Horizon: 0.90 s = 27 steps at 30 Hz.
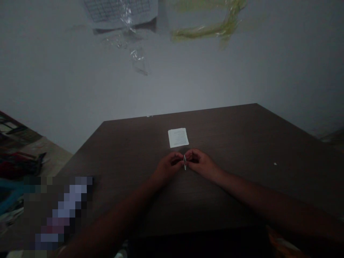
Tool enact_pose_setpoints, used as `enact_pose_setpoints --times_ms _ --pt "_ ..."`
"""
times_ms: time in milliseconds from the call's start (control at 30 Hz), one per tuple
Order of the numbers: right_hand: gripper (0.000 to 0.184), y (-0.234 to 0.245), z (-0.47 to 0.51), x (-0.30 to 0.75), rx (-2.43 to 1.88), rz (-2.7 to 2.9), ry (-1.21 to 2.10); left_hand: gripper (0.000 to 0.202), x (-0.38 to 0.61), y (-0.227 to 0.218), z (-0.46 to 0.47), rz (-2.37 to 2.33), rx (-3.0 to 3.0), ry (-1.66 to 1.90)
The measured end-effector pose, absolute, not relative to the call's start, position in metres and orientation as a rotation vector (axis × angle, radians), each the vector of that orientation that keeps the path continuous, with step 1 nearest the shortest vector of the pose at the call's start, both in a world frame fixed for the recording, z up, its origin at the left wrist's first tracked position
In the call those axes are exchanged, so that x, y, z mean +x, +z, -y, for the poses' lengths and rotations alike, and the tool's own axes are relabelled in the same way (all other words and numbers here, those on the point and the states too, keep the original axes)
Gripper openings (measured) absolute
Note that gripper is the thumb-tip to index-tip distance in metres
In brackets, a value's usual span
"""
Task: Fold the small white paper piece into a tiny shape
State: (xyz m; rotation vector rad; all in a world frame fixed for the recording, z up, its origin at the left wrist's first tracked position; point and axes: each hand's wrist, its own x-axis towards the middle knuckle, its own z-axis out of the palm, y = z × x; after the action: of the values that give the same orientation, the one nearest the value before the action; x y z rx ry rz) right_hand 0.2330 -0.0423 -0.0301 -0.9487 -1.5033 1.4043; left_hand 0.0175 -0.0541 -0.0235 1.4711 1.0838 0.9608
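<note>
My left hand (170, 165) and my right hand (199, 162) meet above the middle of a dark brown table. Between their fingertips they pinch a small folded piece of paper (185, 162), seen almost edge-on, its two layers slightly apart at the lower end. Both hands are closed on it, one from each side. Just beyond them a square white sheet of paper (178, 138) with faint printed lines lies flat on the table. Its edges look slightly uneven, perhaps from several stacked sheets.
The table (231, 132) stands against a pale wall (188, 79) bearing peeling tape and a gridded paper (118, 12). A tiny white scrap (275, 163) lies at the right. A pixelated object (64, 211) is on the left side, with clutter (18, 165) beyond the table's left edge.
</note>
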Motion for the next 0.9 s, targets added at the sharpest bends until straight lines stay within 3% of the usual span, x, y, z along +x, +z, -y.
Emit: enact_pose_setpoints --times_ms 300,900 --pt "0.027 -0.032 0.044 0.236 -1.012 1.530 1.377 0.018 0.016 -0.027 0.056 -1.099 1.572 0.965" --pt "0.036 -0.028 0.044 0.239 -1.057 1.435 1.491 0.019 0.013 -0.018 0.057 -1.079 1.855 1.003"
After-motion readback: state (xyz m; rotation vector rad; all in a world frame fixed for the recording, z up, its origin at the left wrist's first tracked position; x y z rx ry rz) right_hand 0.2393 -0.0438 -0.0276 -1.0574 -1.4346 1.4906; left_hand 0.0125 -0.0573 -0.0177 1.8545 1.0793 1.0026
